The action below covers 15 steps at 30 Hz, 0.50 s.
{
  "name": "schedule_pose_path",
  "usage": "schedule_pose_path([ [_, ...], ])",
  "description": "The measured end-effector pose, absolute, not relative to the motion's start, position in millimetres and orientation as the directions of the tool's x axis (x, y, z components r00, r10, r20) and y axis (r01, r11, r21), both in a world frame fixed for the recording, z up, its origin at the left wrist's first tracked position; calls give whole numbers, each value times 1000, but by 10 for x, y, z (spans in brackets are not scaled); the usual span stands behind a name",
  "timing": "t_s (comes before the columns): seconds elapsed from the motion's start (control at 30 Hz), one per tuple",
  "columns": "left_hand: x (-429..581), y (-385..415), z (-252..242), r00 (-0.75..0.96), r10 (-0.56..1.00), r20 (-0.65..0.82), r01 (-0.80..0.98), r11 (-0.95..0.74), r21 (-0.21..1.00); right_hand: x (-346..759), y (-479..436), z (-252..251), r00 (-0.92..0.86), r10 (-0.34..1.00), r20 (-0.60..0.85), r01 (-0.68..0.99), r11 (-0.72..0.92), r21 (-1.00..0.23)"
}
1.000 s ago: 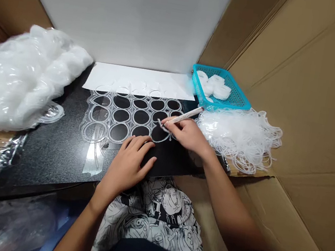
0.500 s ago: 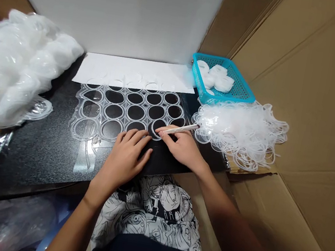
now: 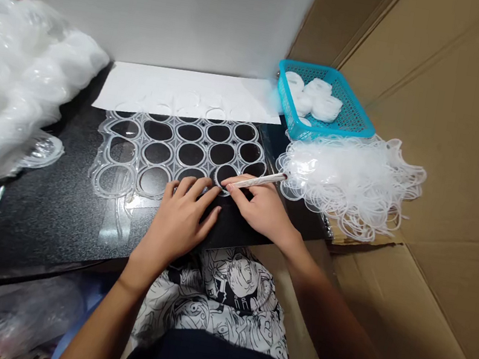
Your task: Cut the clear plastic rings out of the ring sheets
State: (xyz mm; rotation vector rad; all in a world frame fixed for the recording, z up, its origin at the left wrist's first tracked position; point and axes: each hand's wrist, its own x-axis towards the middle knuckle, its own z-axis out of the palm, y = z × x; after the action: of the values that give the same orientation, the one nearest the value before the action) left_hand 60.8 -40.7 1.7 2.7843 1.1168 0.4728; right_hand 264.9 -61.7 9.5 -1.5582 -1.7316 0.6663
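On the black board, the right hand [image 3: 264, 208] pinches a thin tool [image 3: 255, 181], the left hand [image 3: 180, 218] lies flat on the ring sheet [image 3: 170, 152]; many rings [image 3: 349, 179] already lie loose.

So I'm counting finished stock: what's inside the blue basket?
The blue basket holds a few white ring bundles, bunched at its far end. Whatever lies beneath them is covered.

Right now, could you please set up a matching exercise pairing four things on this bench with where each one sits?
Things:
1. teal basket
2. pile of loose clear rings
3. pen-like tool
4. clear sheet of rings

Places:
A. held in the right hand
B. flat on the black mat, under the left hand
C. far right corner, holding white rolls
D. just in front of the basket

Pairs: 1-C, 2-D, 3-A, 4-B
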Motion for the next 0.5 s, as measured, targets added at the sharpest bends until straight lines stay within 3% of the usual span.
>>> schedule_pose_path([
  [0.13, 621, -395, 17, 689, 681, 248, 657, -732, 184, 2632, -630, 90, -76, 977, 198, 682, 196, -704],
  [0.33, 615, -386, 22, 699, 669, 253, 649, -742, 169, 2632, -685, -44, -256, 902, 347, 710, 419, -566],
  [0.5, 606, -382, 26, 698, 670, 251, 653, -740, 160, 2622, -669, 22, -273, 921, 277, 812, 375, -448],
])
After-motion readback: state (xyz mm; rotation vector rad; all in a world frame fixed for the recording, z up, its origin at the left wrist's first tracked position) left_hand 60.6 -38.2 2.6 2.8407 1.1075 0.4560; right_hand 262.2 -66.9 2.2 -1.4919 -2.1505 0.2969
